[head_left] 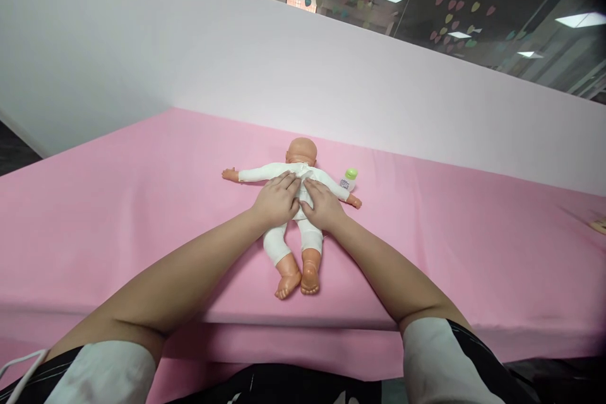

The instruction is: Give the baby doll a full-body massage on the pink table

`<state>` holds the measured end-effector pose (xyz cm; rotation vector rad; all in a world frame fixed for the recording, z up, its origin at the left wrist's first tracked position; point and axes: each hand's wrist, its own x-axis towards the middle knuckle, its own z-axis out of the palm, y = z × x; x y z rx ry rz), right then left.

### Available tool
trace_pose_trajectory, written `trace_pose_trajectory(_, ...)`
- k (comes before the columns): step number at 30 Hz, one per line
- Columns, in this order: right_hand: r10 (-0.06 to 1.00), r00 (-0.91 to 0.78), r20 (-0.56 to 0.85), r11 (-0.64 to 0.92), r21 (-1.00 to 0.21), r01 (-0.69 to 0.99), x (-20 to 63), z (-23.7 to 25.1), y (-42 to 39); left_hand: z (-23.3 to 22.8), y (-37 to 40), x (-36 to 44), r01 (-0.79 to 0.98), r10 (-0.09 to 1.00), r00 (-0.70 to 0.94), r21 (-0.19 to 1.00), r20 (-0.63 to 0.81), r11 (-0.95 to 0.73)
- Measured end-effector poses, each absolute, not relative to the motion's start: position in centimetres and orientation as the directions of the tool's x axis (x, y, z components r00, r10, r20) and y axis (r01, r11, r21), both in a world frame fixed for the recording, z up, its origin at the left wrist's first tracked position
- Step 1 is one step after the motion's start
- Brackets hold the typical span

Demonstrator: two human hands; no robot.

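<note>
A baby doll (pixel 303 170) with a white cloth body lies face down on the pink-covered table, arms spread and feet toward me. Flat on the left side of its back rests my left hand (pixel 279 199), fingers stretched out. My right hand (pixel 322 203) lies on the right side of the back, also flat, its fingertips close to those of the left. Neither hand grips anything. Beside the doll's right-hand arm stands a small clear bottle (pixel 349 179) with a green cap and a printed label.
The pink cloth (pixel 142 214) covers the table and hangs over its front edge. Behind it rises a white partition (pixel 265 57), with dark glass and heart-shaped stickers above. At the far right edge, part of a tan object (pixel 599 225) shows; its kind is unclear.
</note>
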<state>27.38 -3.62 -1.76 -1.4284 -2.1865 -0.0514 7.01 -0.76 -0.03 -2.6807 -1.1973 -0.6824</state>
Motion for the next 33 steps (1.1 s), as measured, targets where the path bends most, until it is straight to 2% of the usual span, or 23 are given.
trace_pose_trajectory(8,0.857,-0.266,0.441,0.377,-0.184,0.908,27.8,-1.3,-3.6,-0.6,0.1,7.1,0.747,0.737,0.583,0.132,0.340,-0.652)
trace_pose_trajectory(11,0.889,-0.292,0.354,0.387,-0.238,0.891,28.0,-1.2,-3.3,-0.4,0.5,7.2,0.744,0.756,0.589,0.173,0.286,-0.646)
trace_pose_trajectory(15,0.928,-0.297,0.226,0.360,-0.333,0.872,28.5,-0.6,-3.0,0.0,0.9,7.0,0.723,0.780,0.595,0.294,0.196,-0.625)
trace_pose_trajectory(21,0.942,-0.248,0.227,0.314,-0.336,0.888,28.5,0.9,-4.1,1.6,0.9,5.9,0.689,0.786,0.587,0.388,0.196,-0.612)
trace_pose_trajectory(26,0.954,-0.139,0.265,0.238,-0.395,0.887,28.0,1.9,-4.5,2.8,1.0,5.4,0.657,0.804,0.541,0.472,0.249,-0.588)
trace_pose_trajectory(30,0.945,-0.114,0.305,0.227,-0.365,0.903,27.6,1.4,-4.1,2.4,1.4,5.8,0.681,0.819,0.490,0.455,0.299,-0.574)
trace_pose_trajectory(33,0.899,-0.133,0.417,0.276,-0.305,0.912,27.6,0.3,-3.7,1.5,1.3,6.1,0.675,0.747,0.536,0.333,0.393,-0.659)
